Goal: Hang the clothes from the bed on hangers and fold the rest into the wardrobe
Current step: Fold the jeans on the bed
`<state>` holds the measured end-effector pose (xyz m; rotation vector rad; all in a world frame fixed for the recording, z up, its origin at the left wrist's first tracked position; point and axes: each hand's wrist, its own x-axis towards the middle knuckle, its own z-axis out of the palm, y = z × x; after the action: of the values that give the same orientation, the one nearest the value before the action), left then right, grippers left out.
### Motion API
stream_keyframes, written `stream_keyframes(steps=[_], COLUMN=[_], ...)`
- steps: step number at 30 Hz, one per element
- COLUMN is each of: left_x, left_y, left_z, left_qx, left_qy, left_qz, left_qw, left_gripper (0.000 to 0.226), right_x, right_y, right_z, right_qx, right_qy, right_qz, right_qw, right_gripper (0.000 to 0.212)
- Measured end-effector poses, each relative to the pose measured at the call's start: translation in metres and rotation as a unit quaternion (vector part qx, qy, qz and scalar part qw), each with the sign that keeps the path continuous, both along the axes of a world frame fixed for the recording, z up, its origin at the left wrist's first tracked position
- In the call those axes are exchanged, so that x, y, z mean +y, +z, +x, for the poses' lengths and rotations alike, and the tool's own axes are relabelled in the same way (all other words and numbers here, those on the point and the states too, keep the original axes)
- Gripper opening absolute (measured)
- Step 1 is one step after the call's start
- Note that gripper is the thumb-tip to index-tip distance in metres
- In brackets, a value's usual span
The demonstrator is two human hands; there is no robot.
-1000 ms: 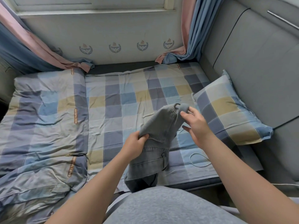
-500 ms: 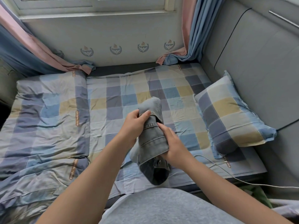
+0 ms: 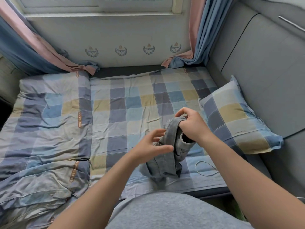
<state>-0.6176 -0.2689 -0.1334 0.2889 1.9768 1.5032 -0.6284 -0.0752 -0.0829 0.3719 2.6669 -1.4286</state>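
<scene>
- Head view: the grey jeans (image 3: 171,151) are bunched up and held above the near edge of the bed (image 3: 132,104), between the two hands.
- The right hand (image 3: 193,128) grips the top of the bundle, fingers curled round the fabric.
- The left hand (image 3: 148,146) is spread with loose fingers, its thumb against the left side of the jeans.
- The lower end of the jeans hangs down to the checked sheet.
- A pillow (image 3: 234,116) lies to the right, a crumpled quilt (image 3: 44,129) to the left.
- A thin cable (image 3: 206,167) loops on the sheet just beside the jeans.
</scene>
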Motion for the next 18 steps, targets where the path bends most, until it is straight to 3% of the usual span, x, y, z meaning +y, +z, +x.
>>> stream_keyframes(steps=[3, 7, 10, 15, 18], left_x=[0.019, 0.032, 0.025, -0.005, -0.015], left_y=[-0.012, -0.018, -0.019, -0.020, -0.023], left_z=[0.012, 0.019, 0.016, -0.001, -0.007], left_qx=[0.080, 0.156, 0.173, 0.257, 0.291], left_qy=[0.020, 0.085, 0.136, 0.247, 0.230], left_qz=[-0.066, -0.107, -0.106, -0.126, -0.159], left_qw=[0.994, 0.978, 0.970, 0.926, 0.915], left_gripper=[0.070, 0.036, 0.028, 0.024, 0.023], right_x=[-0.009, -0.014, -0.010, 0.012, 0.015], right_y=[0.010, 0.024, 0.033, 0.038, 0.038], right_z=[0.000, 0.000, 0.002, 0.012, 0.018], right_qx=[-0.018, -0.031, -0.051, -0.104, -0.112], right_qy=[0.002, 0.020, 0.056, 0.172, 0.216], right_qz=[-0.008, -0.018, -0.012, 0.054, 0.053], right_qw=[1.000, 0.999, 0.997, 0.978, 0.968], right_gripper=[0.022, 0.017, 0.014, 0.024, 0.034])
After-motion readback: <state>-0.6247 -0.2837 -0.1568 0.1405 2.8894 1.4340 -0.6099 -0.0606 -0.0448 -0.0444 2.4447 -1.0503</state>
